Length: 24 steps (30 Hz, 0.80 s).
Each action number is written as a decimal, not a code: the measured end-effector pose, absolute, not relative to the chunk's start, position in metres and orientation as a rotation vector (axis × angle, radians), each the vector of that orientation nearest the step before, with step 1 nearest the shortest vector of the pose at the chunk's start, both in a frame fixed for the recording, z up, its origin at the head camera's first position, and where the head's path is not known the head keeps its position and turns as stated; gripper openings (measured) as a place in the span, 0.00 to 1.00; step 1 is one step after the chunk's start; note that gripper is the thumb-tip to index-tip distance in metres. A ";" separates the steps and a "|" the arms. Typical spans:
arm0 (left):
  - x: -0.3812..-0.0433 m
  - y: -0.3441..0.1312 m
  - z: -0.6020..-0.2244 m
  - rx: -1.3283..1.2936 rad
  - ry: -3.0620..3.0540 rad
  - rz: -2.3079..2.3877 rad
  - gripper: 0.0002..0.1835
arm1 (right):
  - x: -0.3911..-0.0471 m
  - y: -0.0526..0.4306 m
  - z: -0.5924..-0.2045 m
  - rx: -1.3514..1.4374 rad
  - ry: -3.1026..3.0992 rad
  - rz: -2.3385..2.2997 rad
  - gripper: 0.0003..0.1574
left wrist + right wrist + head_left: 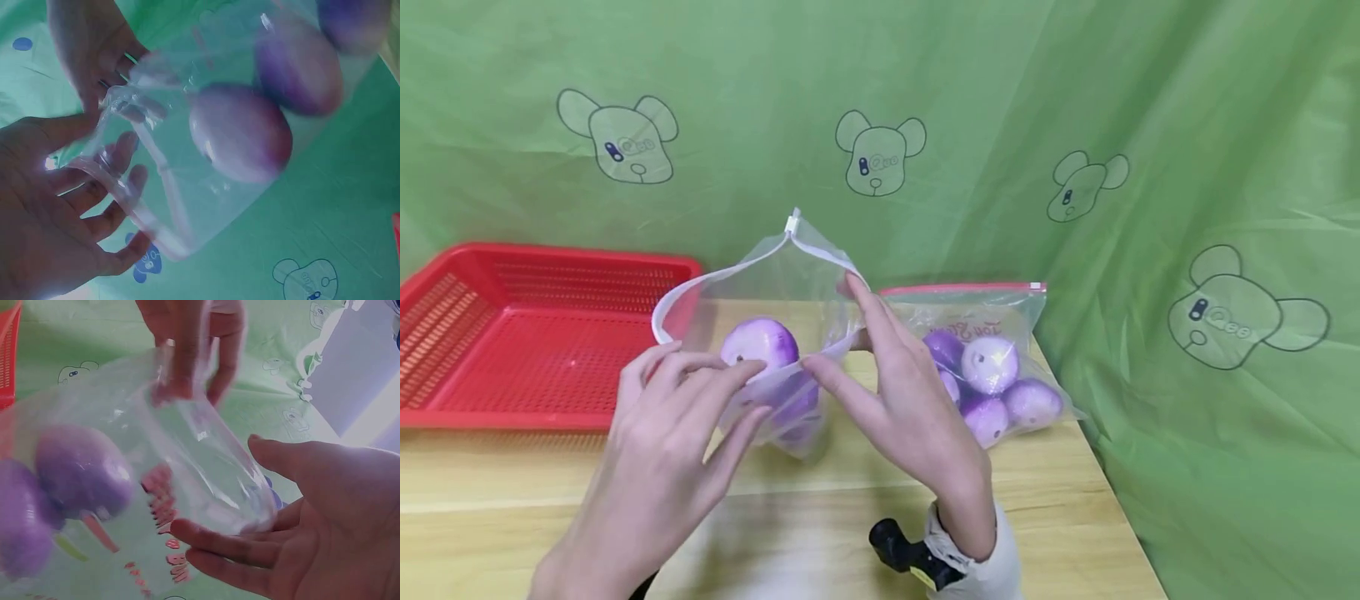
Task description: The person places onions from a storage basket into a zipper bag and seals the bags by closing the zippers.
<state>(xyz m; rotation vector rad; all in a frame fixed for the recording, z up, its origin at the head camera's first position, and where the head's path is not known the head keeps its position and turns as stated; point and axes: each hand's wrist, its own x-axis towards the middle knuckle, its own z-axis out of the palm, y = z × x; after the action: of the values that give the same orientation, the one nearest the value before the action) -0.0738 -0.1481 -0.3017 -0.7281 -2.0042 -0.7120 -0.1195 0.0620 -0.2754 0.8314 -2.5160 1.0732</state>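
Note:
A clear slider zip bag (808, 275) with a white rim gapes wide in the head view. Purple-and-white onions (763, 342) lie inside it, rounded and glossy; the left wrist view shows several of these onions (240, 131) through the plastic. My left hand (662, 433) holds the bag's near rim, fingers over the edge and thumb outside. At the right side of the mouth, my right hand (910, 400) touches the rim with thumb and forefinger spread; in the right wrist view its fingers (237, 550) lie rather straight along the bag's wall.
A red plastic basket (572, 367) stands at the left on the wooden table (1037, 517). To the right lies another zip bag (1000, 308), red-edged, closed along its top and holding several purple onions (992, 364). A green curtain (985, 100) hangs behind and at the right.

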 end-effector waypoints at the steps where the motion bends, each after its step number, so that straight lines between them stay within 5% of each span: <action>1: -0.075 -0.149 -0.303 -0.716 -2.008 -0.693 0.20 | -0.120 0.062 -0.276 0.821 -2.506 1.054 0.46; 13: -0.068 -0.171 -0.289 -0.658 -2.124 -0.705 0.25 | -0.132 0.073 -0.275 0.719 -2.337 0.898 0.08; 19: -0.065 -0.176 -0.289 -0.702 -2.179 -0.695 0.26 | -0.137 0.080 -0.278 0.744 -2.458 0.866 0.38; 24: -0.069 -0.182 -0.291 -0.642 -2.173 -0.651 0.24 | -0.140 0.091 -0.279 0.711 -2.654 0.759 0.44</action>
<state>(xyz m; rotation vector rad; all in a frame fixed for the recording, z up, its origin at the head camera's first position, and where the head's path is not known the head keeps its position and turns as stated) -0.0694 -0.1819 -0.2910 -0.6417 -2.1732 -0.6506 -0.1405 0.0906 -0.2793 0.7109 -2.6544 0.7587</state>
